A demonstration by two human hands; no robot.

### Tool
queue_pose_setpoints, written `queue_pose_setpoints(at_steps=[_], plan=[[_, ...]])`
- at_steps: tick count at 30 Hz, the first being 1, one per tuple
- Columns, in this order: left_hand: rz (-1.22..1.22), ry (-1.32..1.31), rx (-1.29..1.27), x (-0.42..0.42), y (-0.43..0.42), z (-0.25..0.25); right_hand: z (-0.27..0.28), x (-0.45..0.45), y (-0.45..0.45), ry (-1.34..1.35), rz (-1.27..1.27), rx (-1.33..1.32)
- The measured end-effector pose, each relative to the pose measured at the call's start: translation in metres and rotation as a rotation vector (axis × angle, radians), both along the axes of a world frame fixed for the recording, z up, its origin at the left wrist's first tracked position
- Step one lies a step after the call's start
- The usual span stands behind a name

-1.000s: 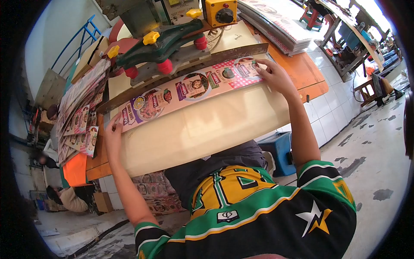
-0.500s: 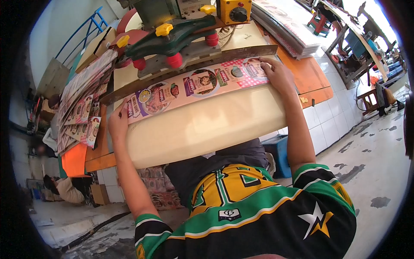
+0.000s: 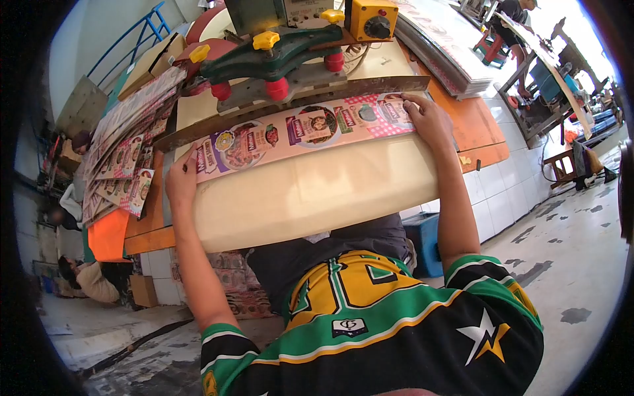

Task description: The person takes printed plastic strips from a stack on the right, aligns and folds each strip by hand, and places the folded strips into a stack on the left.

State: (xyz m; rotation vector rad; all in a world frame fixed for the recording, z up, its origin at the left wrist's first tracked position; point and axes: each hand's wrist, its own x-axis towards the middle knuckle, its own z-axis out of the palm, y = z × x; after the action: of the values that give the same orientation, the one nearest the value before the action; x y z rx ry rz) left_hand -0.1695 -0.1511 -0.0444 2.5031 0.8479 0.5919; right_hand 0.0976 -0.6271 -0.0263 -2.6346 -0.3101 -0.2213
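Observation:
A long printed sheet (image 3: pixel 274 140) with pictures of food dishes lies along a metal guide bar (image 3: pixel 370 86). Below it, a wide cream sheet (image 3: pixel 317 188) curves down over the table's front edge, towards my lap. At the printed sheet's left end, my left hand (image 3: pixel 181 179) grips its edge, thumb on top and the other fingers mostly hidden. My right hand (image 3: pixel 429 122) holds the opposite end with curled fingers near the bar. Just beyond the bar stands a machine with a dark green clamp arm (image 3: pixel 277 56), yellow knobs and red feet.
Piled printed sheets (image 3: pixel 125 148) lean at the left above an orange sheet (image 3: pixel 109 234). A yellow control box (image 3: pixel 373 20) sits on the machine. Another stack of sheets (image 3: pixel 442 49) lies back right. People are at the far left and far right. A blue bin (image 3: pixel 422 244) stands below.
The view has shifted slightly, so the machine appears a little lower and further right. Both hands keep their places on the ends of the printed sheet.

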Motion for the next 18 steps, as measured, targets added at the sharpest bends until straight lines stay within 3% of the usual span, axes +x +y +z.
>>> queue_pose_setpoints(at_steps=[5,18], plan=[[0.038,0.069,-0.012,0.001,0.001,0.001,0.001,-0.003,0.001,-0.013,-0.003,0.014],[-0.013,-0.056,-0.038,0.0,0.007,-0.01,-0.003,-0.001,-0.001,-0.015,-0.008,0.026]])
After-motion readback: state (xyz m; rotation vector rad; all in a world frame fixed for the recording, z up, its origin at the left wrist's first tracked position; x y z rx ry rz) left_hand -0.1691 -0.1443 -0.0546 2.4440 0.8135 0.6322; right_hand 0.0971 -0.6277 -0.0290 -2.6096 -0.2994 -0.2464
